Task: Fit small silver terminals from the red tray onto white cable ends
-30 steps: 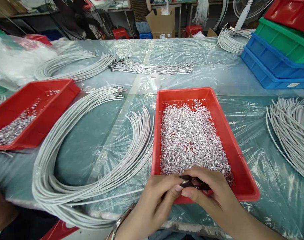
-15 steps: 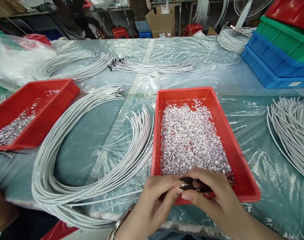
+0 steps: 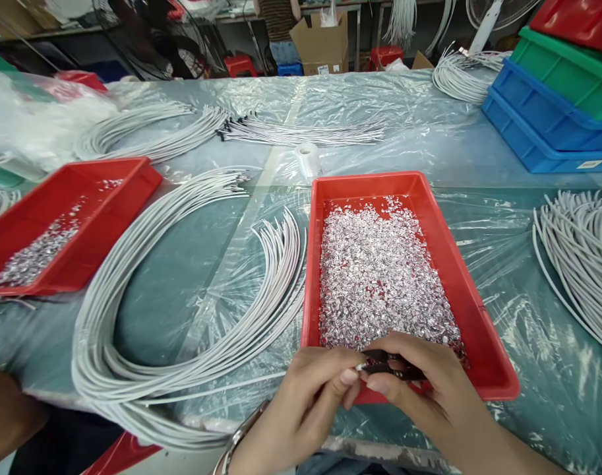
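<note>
Over the near end of the red tray (image 3: pixel 479 330), my two hands meet. My left hand (image 3: pixel 310 396) is closed, with thumb and forefinger pinching the end of a white cable (image 3: pixel 261 380) that leads in from the coil. My right hand (image 3: pixel 429 389) is closed around small black pliers (image 3: pixel 397 371), whose tips point left at the cable end. The handles are mostly hidden in my palm. Shiny silvery bits (image 3: pixel 380 277) cover most of the tray's floor. To its left lies a large coil of white cables (image 3: pixel 103 316), the cut ends fanned out near the tray.
A second red tray (image 3: pixel 107 218) with silvery bits stands at the left. Stacked blue crates (image 3: pixel 538 125) are at the back right. More white cables (image 3: pixel 582 257) lie right, beyond a clear roll (image 3: pixel 306 160) are black-tipped cables (image 3: pixel 305 134). Another person's arm (image 3: pixel 8 415) shows lower left.
The pliers' jaws have shifted slightly, and a white cable tip now shows between my left fingers and the jaws. The view has moved a little; trays and coils stay put.
</note>
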Demonstrator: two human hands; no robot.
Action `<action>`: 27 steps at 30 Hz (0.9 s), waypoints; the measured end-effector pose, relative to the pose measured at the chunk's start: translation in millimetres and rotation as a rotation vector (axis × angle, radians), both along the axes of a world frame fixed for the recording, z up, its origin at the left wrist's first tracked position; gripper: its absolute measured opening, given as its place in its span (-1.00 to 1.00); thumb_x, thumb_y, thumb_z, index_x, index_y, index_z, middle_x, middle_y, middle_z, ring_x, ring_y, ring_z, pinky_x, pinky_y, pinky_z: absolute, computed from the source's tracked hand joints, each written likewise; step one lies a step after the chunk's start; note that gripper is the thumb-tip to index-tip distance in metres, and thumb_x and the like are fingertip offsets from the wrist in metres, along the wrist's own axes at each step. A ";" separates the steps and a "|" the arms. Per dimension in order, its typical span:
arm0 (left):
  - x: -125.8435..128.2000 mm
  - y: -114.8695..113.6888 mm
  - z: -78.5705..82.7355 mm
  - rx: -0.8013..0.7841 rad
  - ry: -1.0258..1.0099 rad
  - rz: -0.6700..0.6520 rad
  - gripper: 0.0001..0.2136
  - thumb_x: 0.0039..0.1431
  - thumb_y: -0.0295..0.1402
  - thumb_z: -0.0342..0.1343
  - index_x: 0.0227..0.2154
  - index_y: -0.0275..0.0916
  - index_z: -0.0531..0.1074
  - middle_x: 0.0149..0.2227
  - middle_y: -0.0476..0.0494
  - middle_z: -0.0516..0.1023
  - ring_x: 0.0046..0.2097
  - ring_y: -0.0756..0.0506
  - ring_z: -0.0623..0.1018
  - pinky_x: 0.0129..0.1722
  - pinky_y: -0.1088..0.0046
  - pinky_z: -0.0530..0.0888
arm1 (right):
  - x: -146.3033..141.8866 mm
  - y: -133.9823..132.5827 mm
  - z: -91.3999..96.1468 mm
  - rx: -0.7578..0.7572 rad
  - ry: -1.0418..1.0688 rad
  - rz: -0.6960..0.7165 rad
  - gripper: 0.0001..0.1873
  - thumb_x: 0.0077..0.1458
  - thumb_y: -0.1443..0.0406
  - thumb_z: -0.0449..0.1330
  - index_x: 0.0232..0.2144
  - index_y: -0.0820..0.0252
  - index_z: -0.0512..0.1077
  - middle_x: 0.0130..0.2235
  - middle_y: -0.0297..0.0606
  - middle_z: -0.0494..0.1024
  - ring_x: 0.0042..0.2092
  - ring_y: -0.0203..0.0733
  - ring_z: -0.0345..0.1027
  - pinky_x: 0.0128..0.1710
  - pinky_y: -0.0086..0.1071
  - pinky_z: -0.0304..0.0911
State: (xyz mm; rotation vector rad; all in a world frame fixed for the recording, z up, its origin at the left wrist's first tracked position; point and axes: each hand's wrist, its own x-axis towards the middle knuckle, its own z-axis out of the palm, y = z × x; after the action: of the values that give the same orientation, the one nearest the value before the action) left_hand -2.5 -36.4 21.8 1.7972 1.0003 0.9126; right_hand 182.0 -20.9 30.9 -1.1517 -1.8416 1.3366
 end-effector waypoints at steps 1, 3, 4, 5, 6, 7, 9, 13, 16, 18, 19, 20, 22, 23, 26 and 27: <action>0.0 0.3 -0.2 -0.009 -0.014 -0.001 -0.79 0.33 -0.41 -0.17 -0.42 -0.23 0.28 -0.60 0.08 0.29 -0.55 0.08 0.32 -0.47 0.58 0.24 | 1.9 1.0 -0.6 -0.005 -0.002 -0.003 -0.86 0.17 0.20 0.14 -0.28 0.14 0.38 -0.43 -0.39 0.46 -0.43 -0.31 0.30 -0.44 -0.46 0.15; 0.1 0.7 -0.2 -0.028 -0.026 -0.002 -0.80 0.34 -0.40 -0.17 -0.39 -0.24 0.29 -0.61 0.09 0.27 -0.56 0.08 0.30 -0.46 0.57 0.24 | 5.7 3.5 -1.0 -0.007 0.008 -0.012 -0.89 0.16 0.21 0.16 -0.28 0.11 0.38 -0.44 -0.39 0.45 -0.43 -0.31 0.29 -0.44 -0.47 0.16; 0.4 0.8 0.1 -0.036 -0.027 0.000 -0.80 0.34 -0.39 -0.18 -0.38 -0.24 0.30 -0.61 0.09 0.27 -0.56 0.08 0.30 -0.46 0.57 0.24 | 7.0 4.5 -0.4 -0.009 0.033 -0.023 -0.90 0.14 0.22 0.18 -0.29 0.10 0.39 -0.44 -0.40 0.45 -0.43 -0.31 0.29 -0.45 -0.48 0.17; 0.7 1.1 0.5 -0.042 -0.025 0.000 -0.80 0.34 -0.39 -0.18 -0.37 -0.24 0.30 -0.61 0.09 0.26 -0.56 0.08 0.29 -0.46 0.57 0.23 | 7.8 5.3 0.6 -0.013 0.076 -0.035 -0.88 0.11 0.23 0.21 -0.28 0.08 0.39 -0.44 -0.40 0.45 -0.43 -0.31 0.29 -0.45 -0.49 0.17; 1.2 1.4 1.0 -0.044 -0.023 -0.001 -0.80 0.34 -0.40 -0.17 -0.36 -0.25 0.31 -0.60 0.09 0.26 -0.56 0.08 0.28 -0.47 0.57 0.23 | 7.8 5.8 2.0 -0.026 0.127 -0.044 -0.86 0.07 0.24 0.24 -0.28 0.07 0.39 -0.43 -0.41 0.46 -0.42 -0.31 0.29 -0.45 -0.50 0.18; 1.7 1.8 1.6 -0.040 -0.020 -0.003 -0.81 0.33 -0.40 -0.17 -0.37 -0.25 0.31 -0.60 0.09 0.26 -0.56 0.08 0.28 -0.49 0.57 0.21 | 7.0 5.9 3.6 -0.047 0.180 -0.048 -0.84 0.03 0.27 0.26 -0.28 0.05 0.39 -0.43 -0.42 0.45 -0.43 -0.32 0.28 -0.45 -0.51 0.18; 2.7 2.8 2.7 -0.027 -0.017 -0.010 -0.81 0.32 -0.41 -0.15 -0.40 -0.25 0.30 -0.60 0.09 0.24 -0.56 0.09 0.25 -0.51 0.58 0.19 | 3.8 5.1 6.6 -0.115 0.260 -0.051 -0.82 0.01 0.33 0.27 -0.30 0.02 0.39 -0.47 -0.47 0.39 -0.49 -0.37 0.19 -0.52 -0.54 0.11; 3.5 3.6 3.1 -0.011 -0.002 -0.014 -0.80 0.30 -0.42 -0.13 -0.45 -0.24 0.27 -0.59 0.09 0.20 -0.56 0.09 0.23 -0.53 0.59 0.17 | -2.9 2.4 8.0 -0.313 0.315 -0.043 -0.89 0.08 0.37 0.19 -0.37 0.02 0.39 -0.57 -0.53 0.14 -0.56 -0.39 -0.08 -0.60 -0.54 -0.09; 2.9 2.9 2.4 -0.016 0.026 -0.012 -0.81 0.30 -0.41 -0.12 -0.44 -0.24 0.28 -0.57 0.07 0.26 -0.54 0.08 0.25 -0.52 0.58 0.18 | -4.0 2.2 6.8 -0.407 0.316 -0.053 -0.93 0.08 0.34 0.20 -0.41 0.06 0.39 -0.57 -0.51 0.09 -0.53 -0.38 -0.08 -0.56 -0.51 -0.08; 2.5 2.6 2.2 -0.027 0.034 -0.019 -0.81 0.30 -0.41 -0.12 -0.44 -0.24 0.28 -0.56 0.06 0.28 -0.53 0.07 0.26 -0.51 0.58 0.19 | -3.6 3.1 6.9 -0.443 0.307 -0.063 -0.94 0.07 0.33 0.21 -0.43 0.08 0.38 -0.56 -0.50 0.10 -0.52 -0.38 -0.07 -0.55 -0.51 -0.08; 2.4 2.5 2.2 -0.034 0.036 -0.024 -0.81 0.30 -0.41 -0.12 -0.44 -0.24 0.28 -0.56 0.06 0.28 -0.53 0.07 0.26 -0.51 0.57 0.19 | -3.5 3.8 7.2 -0.455 0.305 -0.061 -0.93 0.07 0.33 0.21 -0.44 0.09 0.38 -0.56 -0.50 0.11 -0.52 -0.38 -0.08 -0.55 -0.51 -0.09; 2.2 2.5 2.3 -0.041 0.036 -0.031 -0.81 0.30 -0.41 -0.12 -0.44 -0.23 0.28 -0.56 0.06 0.27 -0.53 0.07 0.26 -0.51 0.57 0.18 | -3.5 4.4 7.7 -0.458 0.305 -0.059 -0.93 0.07 0.33 0.21 -0.44 0.10 0.38 -0.57 -0.51 0.10 -0.53 -0.38 -0.09 -0.56 -0.51 -0.10; 2.0 2.7 2.3 -0.061 0.038 -0.047 -0.81 0.29 -0.41 -0.12 -0.44 -0.23 0.29 -0.57 0.07 0.23 -0.54 0.08 0.24 -0.52 0.57 0.16 | -3.6 5.7 8.6 -0.450 0.305 -0.055 -0.91 0.06 0.35 0.20 -0.46 0.11 0.37 -0.58 -0.52 0.07 -0.54 -0.39 -0.13 -0.57 -0.51 -0.13; 1.8 2.8 2.2 -0.071 0.040 -0.053 -0.80 0.29 -0.41 -0.12 -0.45 -0.24 0.29 -0.57 0.08 0.21 -0.54 0.08 0.22 -0.53 0.57 0.15 | -3.7 6.1 8.9 -0.443 0.303 -0.055 -0.91 0.06 0.36 0.20 -0.47 0.11 0.36 -0.59 -0.53 0.06 -0.55 -0.39 -0.14 -0.58 -0.51 -0.14; 1.4 2.7 1.7 -0.098 0.049 -0.073 -0.78 0.29 -0.40 -0.13 -0.48 -0.24 0.26 -0.58 0.08 0.17 -0.55 0.07 0.19 -0.54 0.55 0.14 | -3.1 6.8 9.1 -0.434 0.291 -0.061 -0.90 0.04 0.39 0.20 -0.47 0.13 0.36 -0.59 -0.53 0.05 -0.55 -0.39 -0.15 -0.58 -0.50 -0.15; 1.3 2.7 1.5 -0.103 0.052 -0.078 -0.78 0.29 -0.40 -0.14 -0.49 -0.24 0.25 -0.58 0.07 0.17 -0.54 0.07 0.20 -0.54 0.55 0.14 | -2.6 6.8 9.1 -0.443 0.288 -0.058 -0.91 0.04 0.39 0.20 -0.46 0.14 0.36 -0.59 -0.53 0.06 -0.55 -0.39 -0.15 -0.58 -0.50 -0.16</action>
State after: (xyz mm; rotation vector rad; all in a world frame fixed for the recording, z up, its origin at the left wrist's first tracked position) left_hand -1.2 -33.8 23.3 1.7680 0.9855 0.7562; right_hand 179.4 -14.1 40.0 -1.1395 -1.3354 1.8275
